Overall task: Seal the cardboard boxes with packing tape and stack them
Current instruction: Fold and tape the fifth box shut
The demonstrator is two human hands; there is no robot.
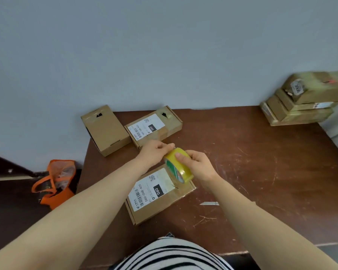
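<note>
Packing tape roll [179, 166], yellow, is held on edge just above the far end of the nearest cardboard box [164, 208], which lies flat and label-up on the worktop [242, 162] in front of the person. The likely trouble is that the free end snaps back onto the roll or folds on itself if the pinch loosens, and an off-line pull would lay the strip crooked.

The right hand [198, 165] has its fingers [180, 155] curled round the roll's rim. The left hand [154, 151] has its fingers [168, 147] closed to a narrow pinch at the roll's top, apparently on the tape end, which is too small to make out.

A labelled box [154, 125] and a plain box [105, 131] wait at the far left edge, and a stack of boxes [300, 102] sits at the far right corner.
</note>
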